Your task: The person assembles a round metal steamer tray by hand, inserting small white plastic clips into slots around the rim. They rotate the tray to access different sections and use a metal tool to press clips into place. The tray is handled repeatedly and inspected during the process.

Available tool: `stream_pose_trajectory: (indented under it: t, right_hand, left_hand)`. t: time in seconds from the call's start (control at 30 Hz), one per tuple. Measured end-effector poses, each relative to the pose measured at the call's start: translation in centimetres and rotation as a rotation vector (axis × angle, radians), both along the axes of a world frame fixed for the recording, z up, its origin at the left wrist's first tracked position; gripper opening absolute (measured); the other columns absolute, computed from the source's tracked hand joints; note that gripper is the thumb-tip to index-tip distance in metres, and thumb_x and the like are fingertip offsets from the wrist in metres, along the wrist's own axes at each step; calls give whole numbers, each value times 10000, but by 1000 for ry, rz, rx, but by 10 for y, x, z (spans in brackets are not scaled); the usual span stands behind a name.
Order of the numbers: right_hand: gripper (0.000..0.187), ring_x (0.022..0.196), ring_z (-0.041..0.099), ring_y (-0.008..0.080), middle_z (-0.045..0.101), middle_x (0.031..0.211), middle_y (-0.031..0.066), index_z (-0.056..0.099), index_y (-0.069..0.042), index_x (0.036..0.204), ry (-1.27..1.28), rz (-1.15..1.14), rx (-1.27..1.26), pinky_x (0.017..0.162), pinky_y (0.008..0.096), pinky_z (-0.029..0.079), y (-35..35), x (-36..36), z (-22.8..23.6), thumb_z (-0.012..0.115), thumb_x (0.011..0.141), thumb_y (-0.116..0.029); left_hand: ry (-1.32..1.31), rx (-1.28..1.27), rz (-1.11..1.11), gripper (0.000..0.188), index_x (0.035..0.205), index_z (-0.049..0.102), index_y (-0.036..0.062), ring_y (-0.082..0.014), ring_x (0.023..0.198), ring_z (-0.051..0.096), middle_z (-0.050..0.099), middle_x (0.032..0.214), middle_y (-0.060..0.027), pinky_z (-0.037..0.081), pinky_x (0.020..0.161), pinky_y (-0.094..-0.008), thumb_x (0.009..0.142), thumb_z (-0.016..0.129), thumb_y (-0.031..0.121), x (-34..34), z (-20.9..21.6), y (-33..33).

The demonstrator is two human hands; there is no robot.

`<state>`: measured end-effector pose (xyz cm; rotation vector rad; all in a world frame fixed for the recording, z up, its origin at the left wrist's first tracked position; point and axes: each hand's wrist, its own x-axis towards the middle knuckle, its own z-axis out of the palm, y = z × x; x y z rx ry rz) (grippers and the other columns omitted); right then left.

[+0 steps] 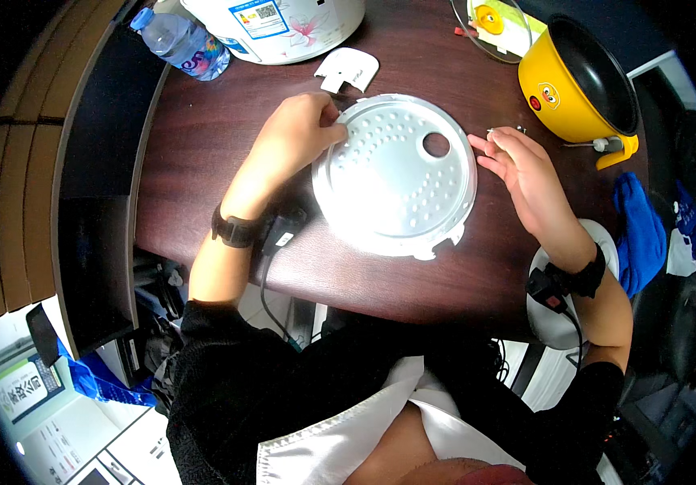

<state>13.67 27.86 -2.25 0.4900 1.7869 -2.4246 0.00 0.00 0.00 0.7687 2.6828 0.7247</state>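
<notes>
A round silver metal lid plate [392, 190] with rows of raised dimples and one round hole lies on the dark wooden table. My left hand [299, 133] is at its upper left edge, the thumb over the rim and the other fingers curled, partly hidden. Beside the right edge of the plate, my right hand [526, 174] has its fingers stretched toward the rim and apart. Tiny metallic bits [520, 129] show by those fingers, too small to name. Above the plate sits a small white plastic cover [349, 69].
At the back left stand a white appliance [283, 28] with a flower print and a water bottle [182, 44]. A yellow pot [574, 85], a glass lid [489, 28] and a blue cloth [639, 234] are on the right. The table's front edge [364, 311] runs before me.
</notes>
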Motion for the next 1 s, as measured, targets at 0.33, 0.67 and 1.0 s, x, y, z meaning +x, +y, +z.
stream_pose_trajectory:
  t: [0.33, 0.67, 1.0]
  right_hand:
    - [174, 1113, 574, 227, 596, 925, 52, 592, -47, 929, 22, 13, -1, 945, 367, 427, -9, 1, 0, 518, 961, -201]
    - [171, 1186, 541, 258, 574, 933, 58, 576, -53, 967, -45, 111, 94, 991, 407, 422, -12, 1, 9, 484, 981, -196]
    - [201, 1104, 587, 216, 612, 960, 71, 592, -34, 974, -27, 115, 94, 962, 374, 452, -11, 1, 7, 510, 960, -217]
  left_hand:
    - [21, 76, -100, 335, 908, 656, -40, -309, 810, 649, 657, 905, -218, 501, 731, -371, 729, 726, 235, 8, 7, -6]
    - [-114, -186, -157, 430, 882, 639, -54, -304, 747, 630, 644, 817, -214, 485, 666, -364, 713, 770, 319, 7, 10, 2]
    - [35, -151, -201, 476, 867, 611, -77, -337, 699, 635, 621, 738, -246, 499, 642, -381, 795, 728, 379, 15, 3, 2]
